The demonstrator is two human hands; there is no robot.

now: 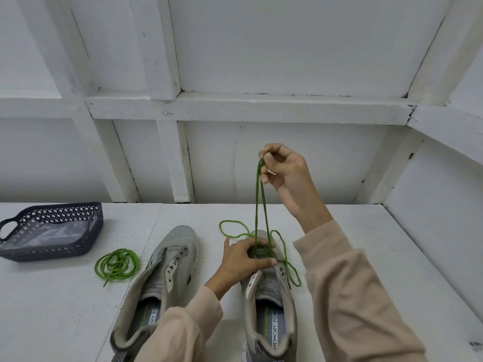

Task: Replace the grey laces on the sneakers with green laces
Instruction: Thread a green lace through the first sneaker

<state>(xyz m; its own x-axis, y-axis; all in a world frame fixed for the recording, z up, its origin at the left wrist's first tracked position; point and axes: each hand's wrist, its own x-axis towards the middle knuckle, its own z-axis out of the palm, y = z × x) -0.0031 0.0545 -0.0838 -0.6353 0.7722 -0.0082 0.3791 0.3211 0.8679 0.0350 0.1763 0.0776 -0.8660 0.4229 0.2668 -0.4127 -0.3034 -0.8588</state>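
Two grey sneakers stand side by side on the white table, toes pointing away from me. The left sneaker (167, 267) has bare eyelets and no lace. My left hand (245, 257) presses down on the front of the right sneaker (269, 304), thumb along its eyelet edge. A green lace (261, 199) is threaded through that shoe's front eyelets. My right hand (283, 169) pinches two strands of it high above the shoe, and they run taut down to the eyelets. Loose loops of the same lace lie around the toe and to its right. A second green lace (116, 263) lies coiled left of the left sneaker.
A dark perforated plastic basket (95, 228) with a clear bag inside sits at the far left of the table (65, 309). A white panelled wall rises right behind the table, and a white side wall closes in on the right.
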